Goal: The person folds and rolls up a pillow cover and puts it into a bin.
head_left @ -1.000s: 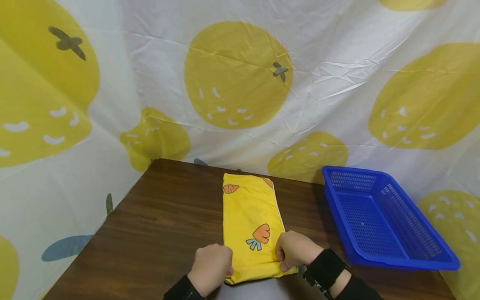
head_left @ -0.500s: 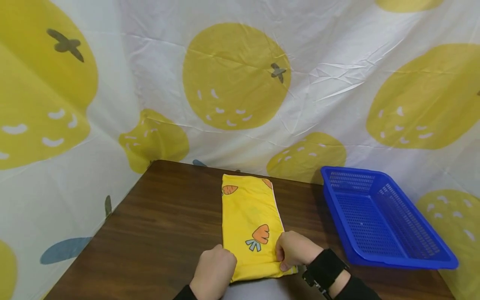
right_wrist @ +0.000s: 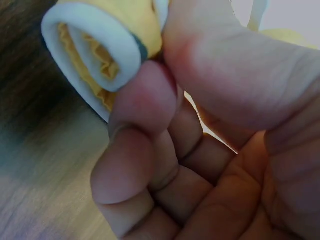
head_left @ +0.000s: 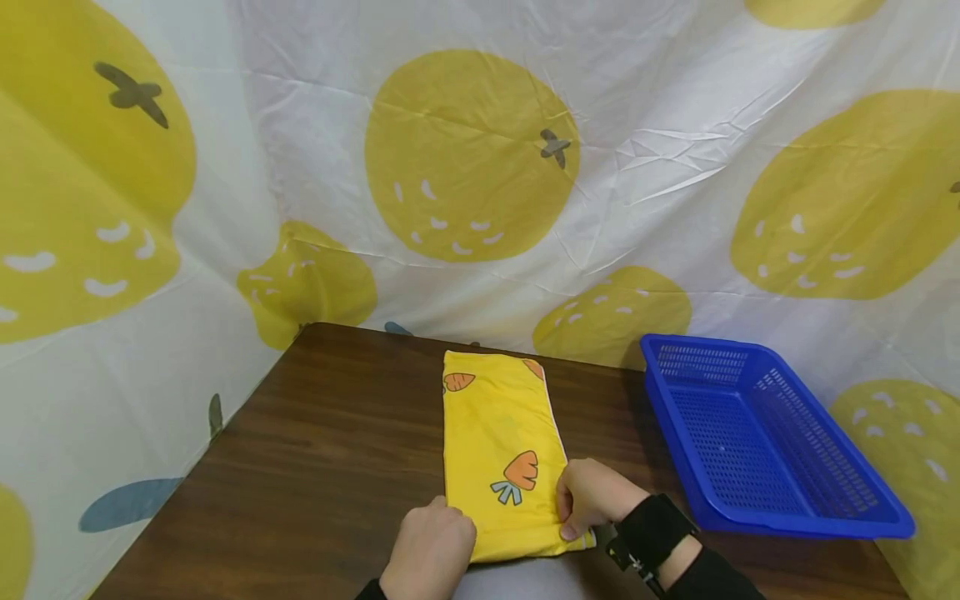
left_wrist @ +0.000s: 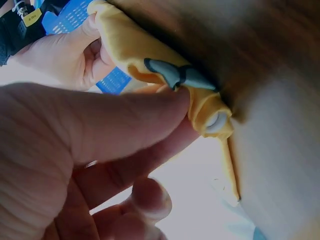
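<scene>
A yellow cloth (head_left: 491, 433) printed with carrots lies folded into a long strip, white trim down its right side. Its near end is rolled up. My left hand (head_left: 431, 546) covers the near left corner; in the left wrist view its thumb (left_wrist: 150, 117) and forefinger pinch the rolled edge. On the near right corner, my right hand (head_left: 600, 496) pinches the other end of the roll. The right wrist view shows that rolled end (right_wrist: 90, 50) as a white-edged spiral between thumb and fingertips. The rest of each corner is hidden under the hands.
A blue plastic basket (head_left: 697, 500) with perforated sides stands right of the cloth on the dark wooden table (head_left: 337, 442). A white curtain (head_left: 465, 300) with yellow fruit prints hangs behind and at the left.
My left hand has shifted slightly right over the cloth's near left corner, covering more of it. The right hand stays at its corner, barely moved. The roll looks much the same.
</scene>
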Action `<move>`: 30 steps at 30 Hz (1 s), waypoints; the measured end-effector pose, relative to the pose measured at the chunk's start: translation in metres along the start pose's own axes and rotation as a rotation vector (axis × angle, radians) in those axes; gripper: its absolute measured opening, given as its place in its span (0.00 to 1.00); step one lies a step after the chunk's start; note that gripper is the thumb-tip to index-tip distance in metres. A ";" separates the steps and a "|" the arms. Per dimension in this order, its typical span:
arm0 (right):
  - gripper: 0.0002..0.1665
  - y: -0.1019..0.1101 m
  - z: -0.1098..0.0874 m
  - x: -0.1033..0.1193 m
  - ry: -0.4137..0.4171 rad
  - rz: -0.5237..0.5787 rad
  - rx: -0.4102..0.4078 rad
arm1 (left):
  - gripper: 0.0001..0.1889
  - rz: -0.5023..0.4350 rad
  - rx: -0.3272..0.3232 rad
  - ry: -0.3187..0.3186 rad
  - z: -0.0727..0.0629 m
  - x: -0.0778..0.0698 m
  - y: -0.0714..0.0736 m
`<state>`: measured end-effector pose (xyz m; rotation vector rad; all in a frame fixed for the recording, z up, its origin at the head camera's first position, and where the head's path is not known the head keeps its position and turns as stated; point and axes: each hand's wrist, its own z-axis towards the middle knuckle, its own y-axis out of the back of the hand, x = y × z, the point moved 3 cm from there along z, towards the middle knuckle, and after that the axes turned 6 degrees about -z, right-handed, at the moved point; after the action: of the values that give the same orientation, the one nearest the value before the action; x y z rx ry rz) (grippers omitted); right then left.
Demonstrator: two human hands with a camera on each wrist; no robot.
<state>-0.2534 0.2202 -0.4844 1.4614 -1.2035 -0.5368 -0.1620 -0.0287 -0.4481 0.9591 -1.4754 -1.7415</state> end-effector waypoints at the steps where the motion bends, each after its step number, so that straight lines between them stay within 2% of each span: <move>1: 0.22 0.000 0.000 0.000 0.002 -0.001 -0.007 | 0.12 0.014 0.007 -0.004 -0.001 -0.001 0.000; 4: 0.22 -0.018 0.012 -0.023 0.040 -0.028 -0.025 | 0.12 0.033 -0.002 -0.030 -0.003 -0.003 0.000; 6: 0.21 -0.011 0.006 -0.013 0.035 -0.050 -0.029 | 0.15 0.050 0.012 -0.046 -0.003 -0.003 -0.002; 8: 0.21 -0.010 0.004 -0.013 0.049 -0.042 -0.036 | 0.19 0.052 0.031 -0.054 -0.003 -0.004 -0.003; 11: 0.22 0.017 -0.017 0.022 0.020 -0.009 -0.034 | 0.23 0.054 0.063 -0.049 -0.001 -0.003 -0.006; 13: 0.22 0.025 -0.022 0.031 0.004 0.008 -0.021 | 0.23 0.033 0.051 -0.039 0.000 -0.002 -0.007; 17: 0.22 0.024 -0.021 0.029 0.010 -0.007 0.017 | 0.17 0.010 -0.014 -0.037 -0.001 -0.001 -0.008; 21: 0.22 0.026 -0.019 0.027 0.011 0.017 0.049 | 0.12 0.025 -0.057 -0.053 -0.002 -0.002 -0.007; 26: 0.20 0.030 -0.022 0.031 -0.005 0.054 0.049 | 0.12 0.026 -0.038 -0.065 -0.002 -0.001 -0.004; 30: 0.20 0.029 -0.023 0.031 -0.021 0.036 0.027 | 0.12 0.001 -0.012 -0.063 -0.001 0.000 -0.003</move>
<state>-0.2333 0.2071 -0.4429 1.4571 -1.2563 -0.5144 -0.1611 -0.0283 -0.4515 0.9043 -1.5032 -1.7928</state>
